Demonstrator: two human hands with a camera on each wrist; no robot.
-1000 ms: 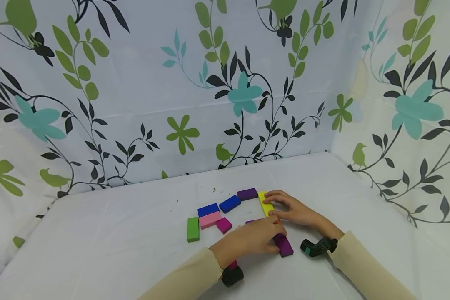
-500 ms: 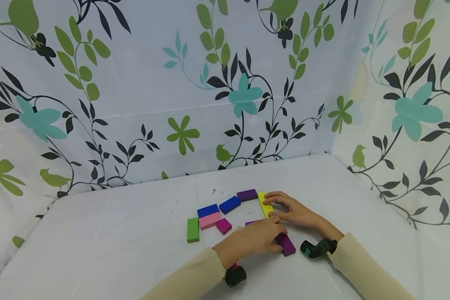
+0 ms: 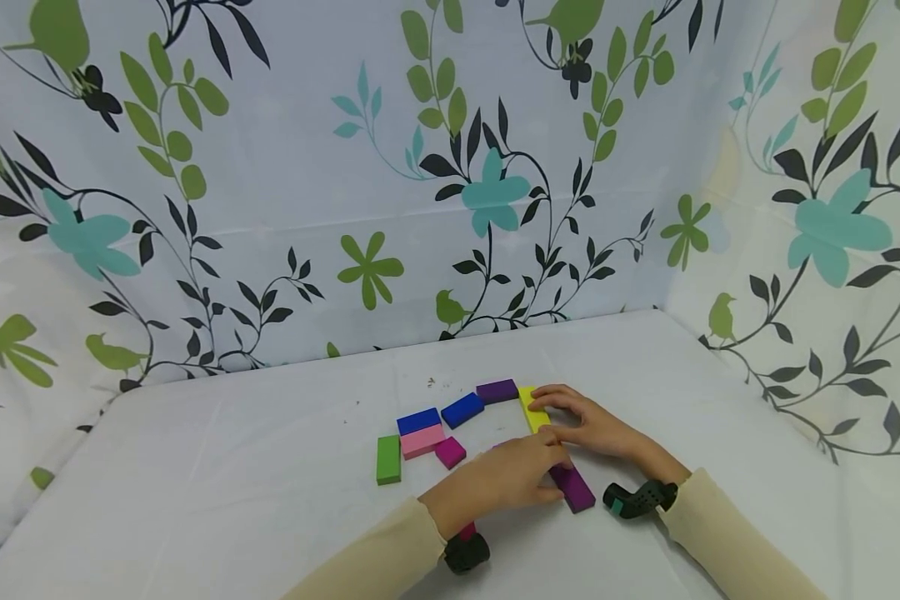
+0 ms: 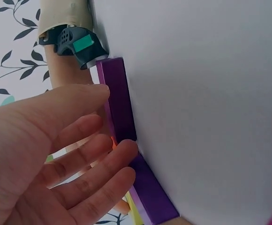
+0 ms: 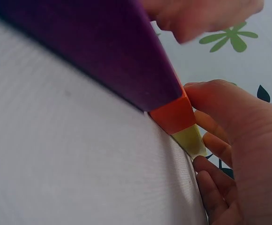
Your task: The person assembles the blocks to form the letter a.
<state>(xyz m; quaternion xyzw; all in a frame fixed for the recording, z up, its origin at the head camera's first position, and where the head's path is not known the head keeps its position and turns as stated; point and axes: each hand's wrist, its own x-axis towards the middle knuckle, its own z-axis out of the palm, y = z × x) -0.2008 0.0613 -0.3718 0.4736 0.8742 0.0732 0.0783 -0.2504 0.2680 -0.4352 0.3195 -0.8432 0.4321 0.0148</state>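
In the head view my left hand (image 3: 498, 479) reaches over a dark purple block (image 3: 574, 490). Seen from the left wrist, the thumb touches that block's long edge, and the loosely spread fingers lie by its corner with a second purple block (image 4: 154, 192). My right hand (image 3: 596, 423) holds a yellow block (image 3: 534, 412) between bent fingers and thumb. Its thumb also touches an orange block (image 5: 173, 115), which sits between the yellow and dark purple blocks in the right wrist view. My left hand covers most of the orange block from above.
Left of the hands lie a purple block (image 3: 497, 391), two blue blocks (image 3: 462, 410), a pink block (image 3: 422, 441), a magenta block (image 3: 451, 452) and a green block (image 3: 389, 460). A red-pink block (image 3: 467, 531) shows partly under my left wrist. Patterned cloth (image 3: 270, 167) hangs behind the white table (image 3: 232, 500).
The dark purple block's near end has shifted slightly right under my left hand. My right hand stays at the yellow block. The whole head view has shifted a little.
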